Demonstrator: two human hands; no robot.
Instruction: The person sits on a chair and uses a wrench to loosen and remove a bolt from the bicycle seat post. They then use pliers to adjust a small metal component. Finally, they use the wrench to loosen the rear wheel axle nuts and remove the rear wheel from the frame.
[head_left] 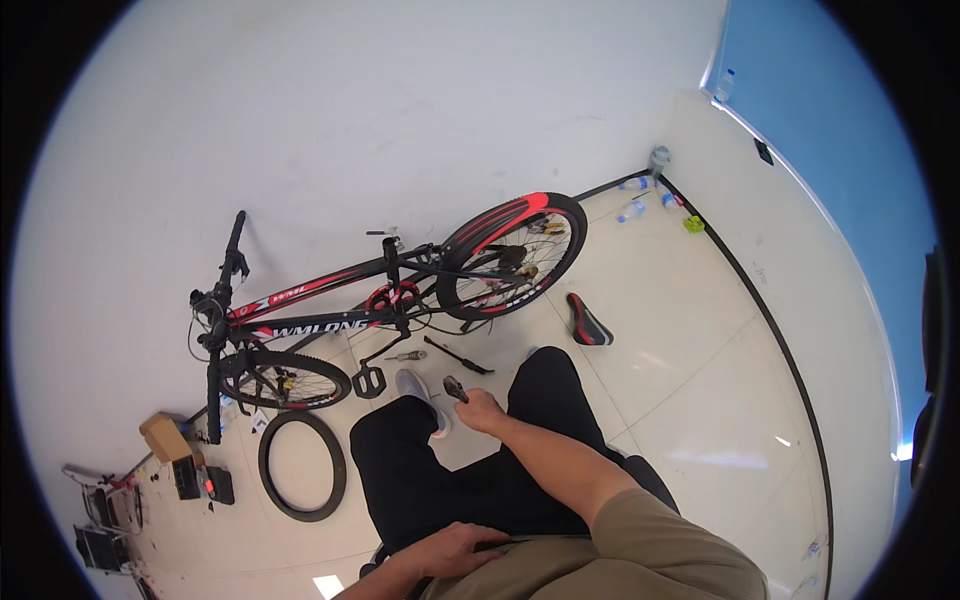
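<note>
My right hand (480, 411) is closed around a dark hand tool (455, 389) with a broad head, held above the floor between my knees; its exact kind is too small to tell. My left hand (458, 549) rests against my waist, fingers stretched out and nothing in them. Ahead of me a black and red bicycle (320, 328) leans along the white wall, handlebar to the left, rear wheel to the right. Below its pedal (369, 380) lie a screwdriver (408, 356) and a black kickstand (460, 357). A black and red saddle (588, 322) lies on the floor right of them.
A loose black tyre (264, 470) lies flat at left. Beyond it are an open cardboard box (166, 438) and a dark case (216, 485). Several plastic bottles (631, 211) lie in the far right corner, near a small green-yellow item (693, 224).
</note>
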